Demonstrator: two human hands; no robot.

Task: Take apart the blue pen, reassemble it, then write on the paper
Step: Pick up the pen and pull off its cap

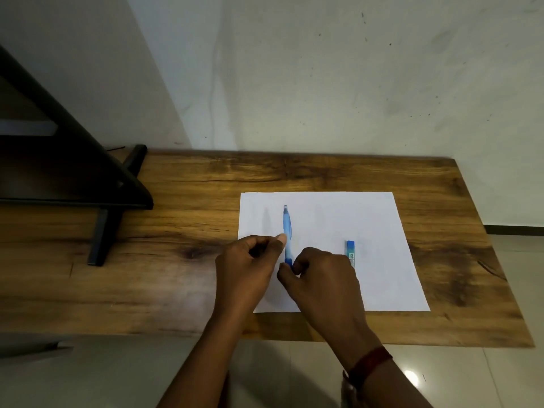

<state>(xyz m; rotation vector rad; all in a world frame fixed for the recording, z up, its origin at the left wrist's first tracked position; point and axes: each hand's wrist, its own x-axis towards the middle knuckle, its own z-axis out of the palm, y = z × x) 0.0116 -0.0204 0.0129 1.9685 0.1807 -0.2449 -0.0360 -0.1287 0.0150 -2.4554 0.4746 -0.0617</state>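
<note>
Both hands pinch blue pen (287,231) over paper (379,260); blue eraser (350,252) beside right hand (323,278), left hand (247,263).

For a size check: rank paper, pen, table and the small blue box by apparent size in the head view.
1. table
2. paper
3. pen
4. blue box, partly hidden behind the right hand, so its full length is uncertain.

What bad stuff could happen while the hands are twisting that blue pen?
1. The blue pen is held above the white paper by the left hand and right hand. Once it opens, a small inner part might drop and roll off the wooden table.
2. The right hand sits very close to the small blue box, so it may knock it.
3. A loose tip might mark the paper.
</note>
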